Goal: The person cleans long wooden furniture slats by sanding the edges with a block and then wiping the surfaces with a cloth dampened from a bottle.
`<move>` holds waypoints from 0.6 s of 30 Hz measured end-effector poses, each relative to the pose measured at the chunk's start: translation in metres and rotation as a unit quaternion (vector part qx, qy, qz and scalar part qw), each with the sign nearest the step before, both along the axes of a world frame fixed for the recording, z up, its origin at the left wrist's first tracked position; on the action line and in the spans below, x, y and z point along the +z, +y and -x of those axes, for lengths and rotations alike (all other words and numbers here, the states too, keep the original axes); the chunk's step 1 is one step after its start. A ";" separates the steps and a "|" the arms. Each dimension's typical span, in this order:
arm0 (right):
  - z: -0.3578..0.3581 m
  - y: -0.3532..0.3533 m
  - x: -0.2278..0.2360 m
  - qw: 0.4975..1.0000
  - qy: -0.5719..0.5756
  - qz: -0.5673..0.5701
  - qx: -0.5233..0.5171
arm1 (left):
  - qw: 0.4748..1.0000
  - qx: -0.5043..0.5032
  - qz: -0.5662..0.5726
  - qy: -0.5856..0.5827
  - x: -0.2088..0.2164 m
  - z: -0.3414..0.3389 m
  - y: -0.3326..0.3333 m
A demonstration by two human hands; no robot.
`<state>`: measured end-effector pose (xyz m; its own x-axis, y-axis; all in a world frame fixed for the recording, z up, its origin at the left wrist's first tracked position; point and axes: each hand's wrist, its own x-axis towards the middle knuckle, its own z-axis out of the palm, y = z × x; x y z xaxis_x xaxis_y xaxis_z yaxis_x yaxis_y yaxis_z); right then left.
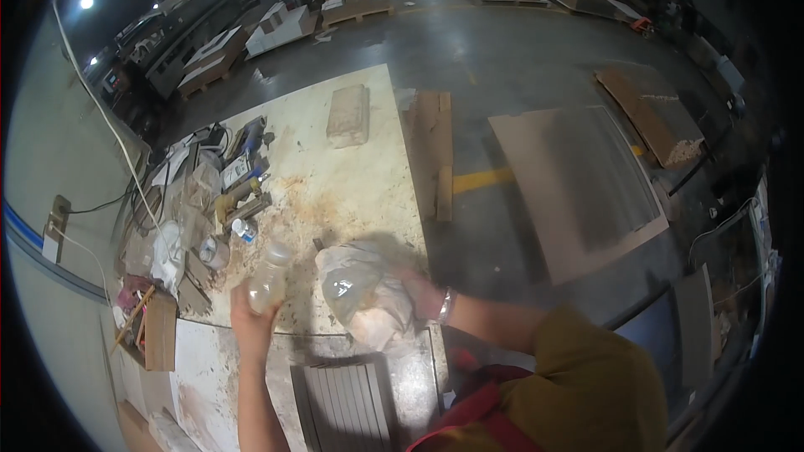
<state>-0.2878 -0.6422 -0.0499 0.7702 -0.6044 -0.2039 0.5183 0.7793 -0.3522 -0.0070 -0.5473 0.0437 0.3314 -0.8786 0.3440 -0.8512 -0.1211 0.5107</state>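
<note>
My left hand is closed around a clear plastic bottle with a whitish top, held upright over the near part of the worktable. My right hand is at the right side of a crumpled clear plastic bag with something pale in it. Its fingers are mostly behind the bag and seem to grip it. Bag and bottle are a short way apart. Close by my left hand stand a small white bottle and a cloudy jar.
Sawdust covers the pale tabletop. A wrapped block lies at its far end. Tools, cables and a yellow-handled tool crowd the left side. Grey strips lie near me; a cardboard box stands left. Panels lie right.
</note>
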 end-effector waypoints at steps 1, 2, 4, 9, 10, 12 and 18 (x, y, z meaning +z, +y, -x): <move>-0.005 -0.002 0.000 0.999 0.034 0.004 -0.026 | 0.998 0.009 0.033 0.061 -0.014 -0.027 -0.015; 0.001 -0.002 0.001 0.997 0.063 0.007 -0.037 | 0.987 0.021 0.045 0.156 -0.020 -0.038 -0.019; 0.020 -0.009 -0.023 0.997 0.051 0.004 -0.049 | 0.975 0.047 0.085 0.198 -0.048 -0.061 -0.029; 0.063 0.010 -0.029 0.995 0.016 0.059 -0.078 | 0.914 0.150 0.135 0.351 -0.096 -0.089 -0.024; 0.065 0.014 -0.029 0.994 0.011 0.070 -0.081 | 0.915 0.113 0.113 0.371 -0.093 -0.095 -0.019; 0.068 0.023 -0.026 0.995 0.012 0.070 -0.073 | 0.921 0.096 0.091 0.367 -0.096 -0.093 -0.005; 0.075 0.034 0.004 0.982 0.089 0.145 -0.083 | 0.932 0.159 0.105 0.308 -0.063 -0.047 0.133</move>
<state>-0.3633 -0.6081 -0.0462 0.6240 -0.7710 -0.1275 0.5399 0.5433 -0.6429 0.0400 -0.4142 -0.0191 0.7549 -0.6371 0.1556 -0.3265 -0.1594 0.9316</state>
